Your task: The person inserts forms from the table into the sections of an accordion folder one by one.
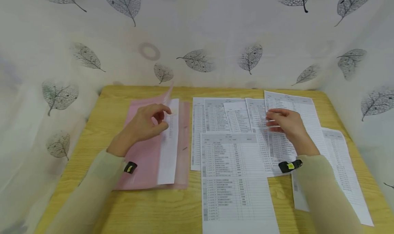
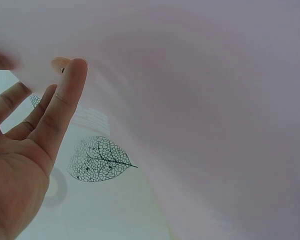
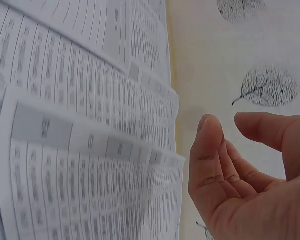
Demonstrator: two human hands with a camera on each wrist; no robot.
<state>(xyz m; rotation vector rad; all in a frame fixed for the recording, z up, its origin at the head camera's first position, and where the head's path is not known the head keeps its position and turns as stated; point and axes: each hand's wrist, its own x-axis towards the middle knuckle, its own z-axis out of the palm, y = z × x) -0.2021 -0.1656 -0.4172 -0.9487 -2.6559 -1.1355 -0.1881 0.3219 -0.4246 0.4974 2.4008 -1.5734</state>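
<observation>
On the wooden table [image 1: 101, 107] a pink folder [image 1: 144, 158] lies at the left with a white sheet [image 1: 168, 152] tucked inside, and the left hand [image 1: 144, 124] pinches the folder's clear cover [image 2: 200, 100] by its upper edge and holds it lifted — thumb behind, fingertips [image 2: 76, 70] in front. To the right lie overlapping printed sheets [image 1: 237, 165], spread across the table. The right hand [image 1: 284, 122] hangs over the far ones with fingers loosely bent, gripping nothing — whether it touches the paper I cannot tell.
</observation>
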